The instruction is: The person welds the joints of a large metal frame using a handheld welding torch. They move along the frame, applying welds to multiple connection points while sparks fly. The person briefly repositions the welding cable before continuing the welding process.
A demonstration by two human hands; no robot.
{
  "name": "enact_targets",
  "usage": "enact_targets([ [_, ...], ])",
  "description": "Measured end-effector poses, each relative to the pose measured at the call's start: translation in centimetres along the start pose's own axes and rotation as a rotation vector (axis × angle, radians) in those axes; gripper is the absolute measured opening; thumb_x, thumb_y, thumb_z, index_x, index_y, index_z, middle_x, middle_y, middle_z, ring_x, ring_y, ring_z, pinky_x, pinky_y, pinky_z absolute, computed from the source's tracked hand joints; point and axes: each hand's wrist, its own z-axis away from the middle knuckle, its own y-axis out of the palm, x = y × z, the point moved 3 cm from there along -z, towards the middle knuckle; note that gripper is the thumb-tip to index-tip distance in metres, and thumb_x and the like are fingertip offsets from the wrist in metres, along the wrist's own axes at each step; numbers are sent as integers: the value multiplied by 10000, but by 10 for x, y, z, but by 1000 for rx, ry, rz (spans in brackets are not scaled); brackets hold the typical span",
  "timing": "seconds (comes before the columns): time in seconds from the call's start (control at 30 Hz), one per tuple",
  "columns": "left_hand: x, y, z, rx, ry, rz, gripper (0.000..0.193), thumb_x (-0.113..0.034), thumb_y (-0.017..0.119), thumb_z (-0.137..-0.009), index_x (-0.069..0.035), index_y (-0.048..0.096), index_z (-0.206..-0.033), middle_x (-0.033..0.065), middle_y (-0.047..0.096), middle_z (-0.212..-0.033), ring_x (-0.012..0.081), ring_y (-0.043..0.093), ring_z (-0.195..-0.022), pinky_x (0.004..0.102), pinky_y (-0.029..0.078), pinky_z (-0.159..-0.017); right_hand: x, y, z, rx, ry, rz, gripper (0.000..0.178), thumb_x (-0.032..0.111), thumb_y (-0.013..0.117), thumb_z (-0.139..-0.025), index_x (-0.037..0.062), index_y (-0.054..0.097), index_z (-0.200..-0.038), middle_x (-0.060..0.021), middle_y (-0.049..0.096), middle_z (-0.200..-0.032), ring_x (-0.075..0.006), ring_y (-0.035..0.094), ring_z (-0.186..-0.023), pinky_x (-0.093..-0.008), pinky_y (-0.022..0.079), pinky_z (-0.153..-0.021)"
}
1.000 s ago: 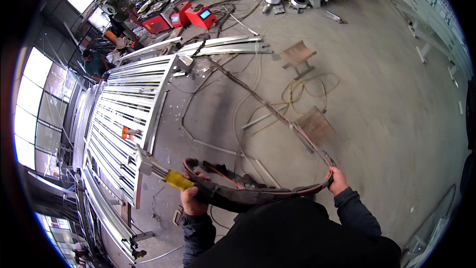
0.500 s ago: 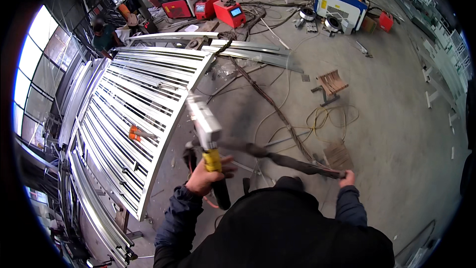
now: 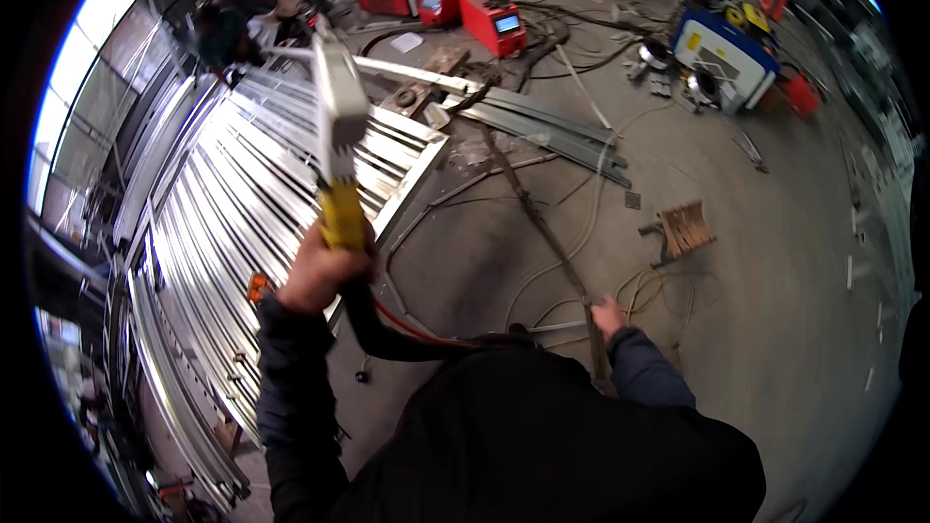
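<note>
Raised in my left hand (image 3: 327, 266) is a welding gun, its yellow grip (image 3: 342, 216) in my closed fingers and its pale, boxy head (image 3: 341, 102) pointing away over the metal panel, slightly blurred. A thick black hose (image 3: 373, 327) hangs from the grip and curves right, out of sight under my body. My right hand (image 3: 607, 316) is closed at a long, dark sleeved cable (image 3: 531, 205), which runs from the far side across the floor and down past my fingers. The slatted silver panel (image 3: 218, 203) lies to the left of my left hand, with an orange tool (image 3: 259, 287) on it.
Red machines (image 3: 492, 23) stand far ahead, and a blue-and-white machine (image 3: 725, 50) with wire spools is far right. Loose metal profiles (image 3: 552, 134), a brown slatted piece (image 3: 687, 230) and coiled yellow hose (image 3: 644, 292) lie on the floor. Another person (image 3: 221, 34) is beyond the panel.
My left hand has lifted the welding gun up and left, over the panel. My right hand has moved left and forward with the cable. The view has shifted.
</note>
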Motion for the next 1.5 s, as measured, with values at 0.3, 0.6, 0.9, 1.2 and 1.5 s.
enact_targets([
  [0.3, -60, -165, -112, -176, 297, 342, 570, -129, 633, -725, -5, 483, -1261, 76, 579, -891, 188, 627, -644, 314, 546, -586, 581, 64, -6, 931, -635, -652, 612, 226, 671, -1005, 33, 432, -1535, -97, 521, -1407, -182, 494, -1317, -343, 406, -1112],
  [0.6, 109, -213, -254, 17, -37, 417, 513, -10, 700, -690, -43, 503, -1163, 88, 616, -909, 214, 646, -743, 352, 554, -645, 752, 158, -59, 764, -833, -483, 651, 311, 681, -1019, -10, 424, -1523, -104, 497, -1429, -203, 502, -1292, -348, 398, -1110],
  [0.9, 96, -344, -245, -55, -161, 124, 822, -45, 733, -722, 32, 382, -1462, 58, 603, -854, 183, 631, -690, 311, 562, -607, 520, 250, -131, 520, -202, 86, 569, 440, 668, -967, 40, 576, -1361, -217, 636, -1200, -378, 625, -1105, -439, 509, -953],
  [1.2, 82, -352, -267, 88, 223, 786, 756, -135, 705, -852, -11, 342, -1504, 79, 533, -1032, 184, 596, -855, 311, 555, -765, 392, 367, -54, 780, 604, -443, 808, 671, 486, -1000, 32, 494, -1494, -169, 514, -1518, -306, 578, -1320, -467, 513, -997],
  [1.5, -28, -172, -262, 157, 314, 841, 593, -45, 660, -807, 32, 490, -1370, 56, 516, -900, 155, 517, -723, 320, 465, -681, 281, 288, -115, 0, 693, -2096, 396, 438, 639, -994, 68, 551, -884, -74, 595, -775, -251, 624, -728, -448, 563, -686],
])
